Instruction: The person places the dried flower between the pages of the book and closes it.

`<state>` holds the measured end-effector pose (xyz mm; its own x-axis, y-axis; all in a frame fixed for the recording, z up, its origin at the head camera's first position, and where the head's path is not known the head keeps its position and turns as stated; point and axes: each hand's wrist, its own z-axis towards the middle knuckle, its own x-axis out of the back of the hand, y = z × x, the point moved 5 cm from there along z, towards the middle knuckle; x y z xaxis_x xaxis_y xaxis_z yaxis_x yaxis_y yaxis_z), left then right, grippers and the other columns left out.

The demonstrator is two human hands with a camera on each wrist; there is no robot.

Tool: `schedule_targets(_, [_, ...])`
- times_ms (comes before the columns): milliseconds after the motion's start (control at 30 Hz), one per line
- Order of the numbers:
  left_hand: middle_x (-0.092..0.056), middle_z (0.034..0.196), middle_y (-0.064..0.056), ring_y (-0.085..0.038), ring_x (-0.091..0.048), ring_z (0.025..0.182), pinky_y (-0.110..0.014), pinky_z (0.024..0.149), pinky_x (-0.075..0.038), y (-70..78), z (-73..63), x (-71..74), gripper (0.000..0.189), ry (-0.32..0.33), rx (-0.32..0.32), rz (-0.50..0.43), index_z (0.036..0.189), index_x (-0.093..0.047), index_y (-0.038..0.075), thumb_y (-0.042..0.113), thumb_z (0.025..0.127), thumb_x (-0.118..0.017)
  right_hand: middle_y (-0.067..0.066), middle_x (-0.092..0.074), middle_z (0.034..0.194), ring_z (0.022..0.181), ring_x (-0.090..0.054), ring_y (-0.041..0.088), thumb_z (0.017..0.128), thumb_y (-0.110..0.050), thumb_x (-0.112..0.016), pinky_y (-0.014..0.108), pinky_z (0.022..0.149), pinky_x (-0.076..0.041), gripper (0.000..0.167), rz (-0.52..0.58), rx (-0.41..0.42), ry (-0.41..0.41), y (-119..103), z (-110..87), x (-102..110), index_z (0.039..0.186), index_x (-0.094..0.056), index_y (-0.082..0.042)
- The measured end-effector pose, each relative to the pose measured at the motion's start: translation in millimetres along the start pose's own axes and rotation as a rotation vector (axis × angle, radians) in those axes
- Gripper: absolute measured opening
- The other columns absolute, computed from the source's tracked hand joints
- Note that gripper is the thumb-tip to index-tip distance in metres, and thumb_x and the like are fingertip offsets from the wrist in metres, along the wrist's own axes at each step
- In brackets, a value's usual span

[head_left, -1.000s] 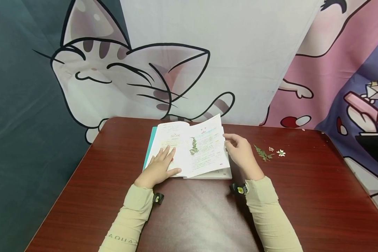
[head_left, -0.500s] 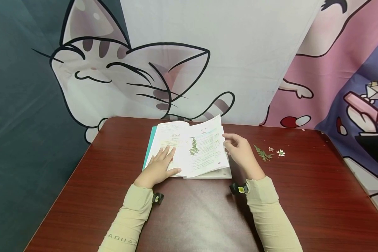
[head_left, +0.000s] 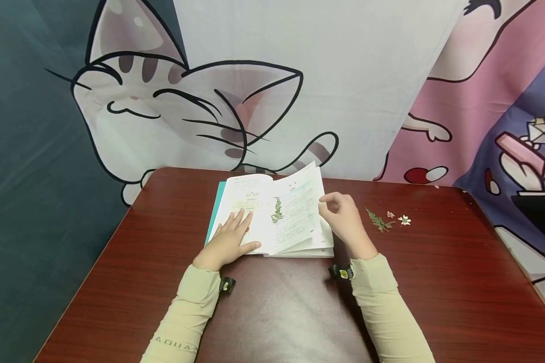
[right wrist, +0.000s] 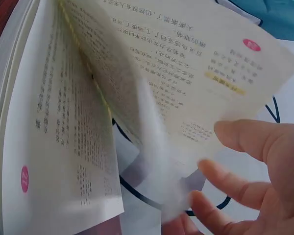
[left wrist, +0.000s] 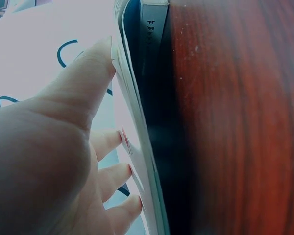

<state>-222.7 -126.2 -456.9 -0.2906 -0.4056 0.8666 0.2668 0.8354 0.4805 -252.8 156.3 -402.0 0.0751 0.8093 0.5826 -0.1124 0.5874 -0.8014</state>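
An open book [head_left: 242,189] with a teal cover lies on the table. A flat green leaf sprig [head_left: 277,210] shows on its raised right-hand page [head_left: 297,201]. My left hand [head_left: 227,243] rests spread on the left page; in the left wrist view its thumb [left wrist: 83,78] lies along the lower page edges. My right hand [head_left: 346,222] pinches at the outer edge of the right-hand leaves with thumb and index finger. In the right wrist view, one blurred leaf [right wrist: 152,122] bends up beside a printed page [right wrist: 206,73] at the thumb tip.
To the right of my right hand lie a green fern-like leaf [head_left: 379,220], a small pink flower [head_left: 390,215] and a white flower [head_left: 404,220]. The brown table [head_left: 272,312] reaches to a cloth backdrop [head_left: 345,91] with cartoon cats.
The raised right-hand leaves have separated; the page with the sprig now bends left, away from another page behind it. My right hand's fingertips have shifted slightly left. My left hand stays in place.
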Motion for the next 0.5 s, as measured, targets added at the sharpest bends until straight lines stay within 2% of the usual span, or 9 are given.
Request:
schedule_targets(100, [-0.014,0.167,-0.021,-0.044,-0.009,0.153,-0.070,0.116,-0.015,0.1,0.1,-0.2,0.085,-0.007,0.006,0.001,0.162,-0.022,0.007,0.048,0.099,-0.062,0.026,-0.062,0.119,0.114,-0.056,0.041,0.093,-0.013,-0.068,0.055,0.096,-0.045,0.023,-0.052,0.061,0.025,-3.2,-0.5,-0.9,0.108,-0.074,0.004])
schedule_targets(200, [-0.014,0.168,-0.020,-0.043,-0.008,0.154,-0.070,0.116,-0.015,-0.1,0.2,-0.5,0.086,-0.008,0.010,0.006,0.162,-0.022,0.007,0.049,0.099,-0.062,0.024,-0.068,0.116,0.109,-0.059,0.041,0.093,-0.012,-0.069,0.053,0.093,-0.047,0.023,-0.050,0.094,0.013,-5.8,-0.3,-6.9,0.109,-0.075,0.004])
schedule_targets(367, [-0.014,0.167,-0.020,-0.043,-0.008,0.154,-0.069,0.116,-0.015,-1.5,0.6,-0.7,0.086,-0.001,0.010,0.005,0.162,-0.022,0.008,0.049,0.099,-0.063,0.022,-0.071,0.117,0.106,-0.066,0.037,0.096,-0.011,-0.063,0.050,0.093,-0.052,0.029,0.025,0.103,-0.111,-7.3,0.9,-34.2,0.121,-0.070,0.003])
schedule_targets(500, [-0.015,0.167,-0.020,-0.043,-0.009,0.154,-0.069,0.117,-0.015,-1.7,0.5,-1.4,0.085,0.002,0.006,-0.001,0.162,-0.023,0.007,0.048,0.098,-0.063,0.024,-0.067,0.122,0.109,-0.064,0.037,0.096,-0.008,-0.057,0.053,0.098,-0.049,0.033,0.041,0.135,-0.212,-6.7,-1.4,-62.1,0.126,-0.064,0.005])
